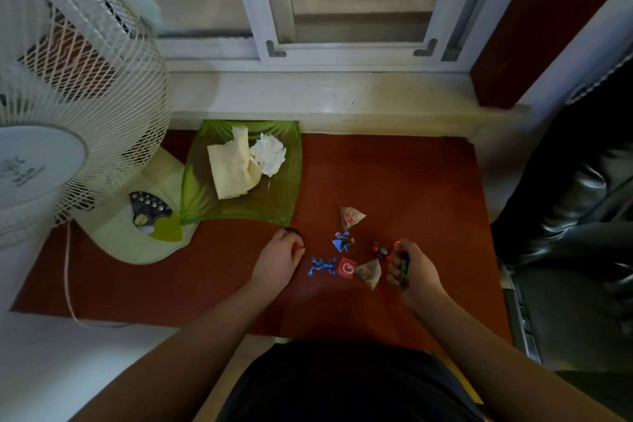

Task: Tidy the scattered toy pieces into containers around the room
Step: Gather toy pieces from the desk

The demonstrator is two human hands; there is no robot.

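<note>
Small toy pieces lie scattered on a red-brown table. A blue toy frog lies flat beside a red square piece. Another blue figure sits just behind them. A cluster of small coloured beads lies to the right. My left hand rests on the table with its fingers closed on a small red piece, a dark ring at the fingertips. My right hand is closed around green and dark toy pieces.
A green square dish holds crumpled tissue and a folded cloth at the back left. Two pyramid tea bags lie among the toys. A white standing fan fills the left. A black leather seat stands at the right.
</note>
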